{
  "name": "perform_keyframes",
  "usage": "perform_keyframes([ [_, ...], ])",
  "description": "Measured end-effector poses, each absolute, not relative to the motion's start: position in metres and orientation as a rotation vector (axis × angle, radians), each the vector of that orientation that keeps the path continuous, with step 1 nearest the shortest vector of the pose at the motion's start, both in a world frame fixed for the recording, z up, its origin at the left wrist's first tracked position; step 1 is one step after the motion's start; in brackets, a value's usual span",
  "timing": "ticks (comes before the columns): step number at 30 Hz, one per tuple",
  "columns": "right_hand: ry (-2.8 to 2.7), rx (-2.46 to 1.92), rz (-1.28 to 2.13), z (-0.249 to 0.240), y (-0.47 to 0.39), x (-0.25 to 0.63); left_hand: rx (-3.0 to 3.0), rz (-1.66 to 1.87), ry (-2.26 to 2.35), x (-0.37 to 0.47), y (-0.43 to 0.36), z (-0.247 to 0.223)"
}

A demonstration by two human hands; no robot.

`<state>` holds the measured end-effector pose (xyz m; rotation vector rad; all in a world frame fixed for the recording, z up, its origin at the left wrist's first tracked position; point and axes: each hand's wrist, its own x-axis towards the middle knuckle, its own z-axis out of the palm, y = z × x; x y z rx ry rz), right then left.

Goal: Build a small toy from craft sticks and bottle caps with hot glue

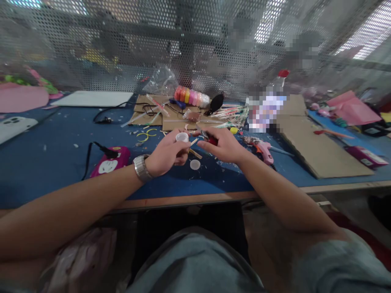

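In my left hand (169, 152), with its fingers closed, is a small round white plastic tub (182, 137), mouth up. A short wooden stick (194, 142) pokes out beside those fingers; I cannot tell how it is held. My right hand (224, 145) is wrapped round a red-handled metal tool (213, 140), its kind mostly hidden by the fingers. The two hands are close together over the blue table (171, 185). On the table just below them lies a round translucent lid (195, 164), near another wooden stick (195, 154).
A pink glue gun (266, 152) lies right of my hands, beside a cardboard sheet (324, 150). A magenta power socket (111, 161) with a cable sits left. Behind are stacked coloured tubs (191, 97), thin sticks (230, 114) and a bottle (269, 108). Perforated metal closes off the back.
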<state>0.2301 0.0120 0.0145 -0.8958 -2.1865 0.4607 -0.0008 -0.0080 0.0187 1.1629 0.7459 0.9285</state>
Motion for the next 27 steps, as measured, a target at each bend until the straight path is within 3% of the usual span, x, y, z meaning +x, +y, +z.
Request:
perform_keyframes([
  [7,-2.004,-0.656,0.761,0.01,0.002,0.218,1.063,0.745,0.652,-0.001,-0.01,0.021],
  [27,-1.878,-0.703,0.788,0.011,-0.004,0.212,0.991,0.671,0.602,0.0,-0.008,0.018],
])
